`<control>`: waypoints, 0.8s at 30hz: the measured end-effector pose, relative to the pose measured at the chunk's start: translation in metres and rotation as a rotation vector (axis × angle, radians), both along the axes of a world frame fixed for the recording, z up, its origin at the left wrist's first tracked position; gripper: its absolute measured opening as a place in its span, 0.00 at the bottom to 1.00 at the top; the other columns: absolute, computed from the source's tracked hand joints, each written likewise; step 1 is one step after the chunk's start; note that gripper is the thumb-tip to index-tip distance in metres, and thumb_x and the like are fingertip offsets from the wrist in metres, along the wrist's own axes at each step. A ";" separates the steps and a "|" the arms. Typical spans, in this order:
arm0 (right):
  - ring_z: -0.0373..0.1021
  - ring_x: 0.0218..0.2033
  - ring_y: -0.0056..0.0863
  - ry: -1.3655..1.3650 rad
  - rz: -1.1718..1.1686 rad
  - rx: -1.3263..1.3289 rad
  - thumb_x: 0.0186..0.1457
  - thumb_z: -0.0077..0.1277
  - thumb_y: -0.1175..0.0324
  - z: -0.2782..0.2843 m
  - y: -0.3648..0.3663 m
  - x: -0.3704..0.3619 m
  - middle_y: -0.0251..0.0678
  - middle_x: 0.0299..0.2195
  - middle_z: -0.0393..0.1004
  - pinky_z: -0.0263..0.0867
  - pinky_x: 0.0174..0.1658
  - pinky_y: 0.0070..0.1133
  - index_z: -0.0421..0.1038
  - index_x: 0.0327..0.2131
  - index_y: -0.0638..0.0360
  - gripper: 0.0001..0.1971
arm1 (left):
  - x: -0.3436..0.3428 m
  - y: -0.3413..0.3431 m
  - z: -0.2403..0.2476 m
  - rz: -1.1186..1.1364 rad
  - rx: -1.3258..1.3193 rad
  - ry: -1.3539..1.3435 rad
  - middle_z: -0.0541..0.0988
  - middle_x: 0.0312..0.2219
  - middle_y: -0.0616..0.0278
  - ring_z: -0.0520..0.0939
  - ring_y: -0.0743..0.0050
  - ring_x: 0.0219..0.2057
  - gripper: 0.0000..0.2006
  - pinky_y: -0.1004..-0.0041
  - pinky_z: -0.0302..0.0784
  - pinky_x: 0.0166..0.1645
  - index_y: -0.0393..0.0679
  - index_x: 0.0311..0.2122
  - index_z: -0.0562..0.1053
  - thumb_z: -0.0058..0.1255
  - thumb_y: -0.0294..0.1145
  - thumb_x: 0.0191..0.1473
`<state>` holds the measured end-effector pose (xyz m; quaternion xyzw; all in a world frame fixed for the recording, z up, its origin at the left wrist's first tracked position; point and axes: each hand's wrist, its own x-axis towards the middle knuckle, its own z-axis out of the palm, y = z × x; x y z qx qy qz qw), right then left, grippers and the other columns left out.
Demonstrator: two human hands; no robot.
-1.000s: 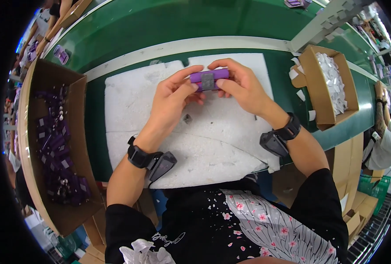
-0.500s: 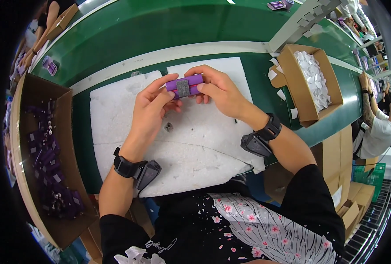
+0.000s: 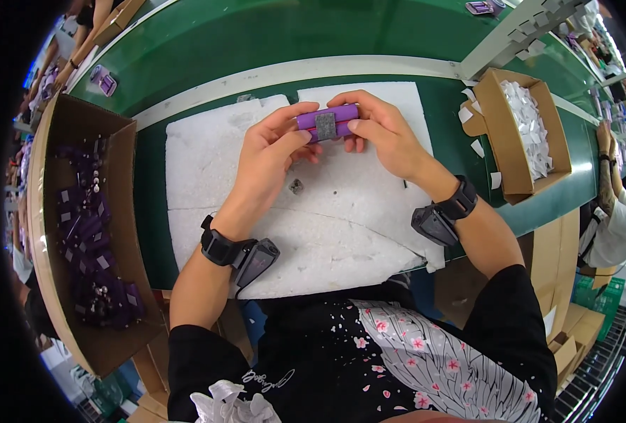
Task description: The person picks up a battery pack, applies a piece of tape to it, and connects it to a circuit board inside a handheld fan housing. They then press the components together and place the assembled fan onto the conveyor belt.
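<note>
Your left hand [image 3: 267,144] and right hand [image 3: 390,137] hold a purple pack [image 3: 345,113] between them, over the far part of a white foam sheet [image 3: 313,243]. The fingers of each hand are closed in a pinch on the pack, one hand at each end, with your thumbs on the side nearest you. A grey patch [image 3: 325,127] wraps across the pack's middle, between your two thumbs. Whether the pack touches the foam, you cannot tell from this view.

On the sheet, just nearer you than your left fingertips, lies a small dark lump [image 3: 296,186]. The foam rests on a green table [image 3: 454,158]. To your left stands a cardboard box [image 3: 120,183] with more purple pieces [image 3: 87,240] inside; to your right, a smaller carton [image 3: 508,141] holds white slips [image 3: 528,127].
</note>
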<state>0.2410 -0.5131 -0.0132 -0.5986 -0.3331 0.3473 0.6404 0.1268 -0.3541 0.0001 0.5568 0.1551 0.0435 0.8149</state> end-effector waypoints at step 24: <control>0.64 0.25 0.15 -0.030 -0.004 -0.024 0.51 0.39 0.73 0.001 -0.001 0.001 0.32 0.29 0.68 0.61 0.29 0.13 0.64 0.45 0.60 0.16 | 0.001 0.000 0.002 -0.031 0.019 0.018 0.75 0.35 0.57 0.76 0.74 0.28 0.18 0.76 0.73 0.33 0.37 0.49 0.67 0.42 0.21 0.51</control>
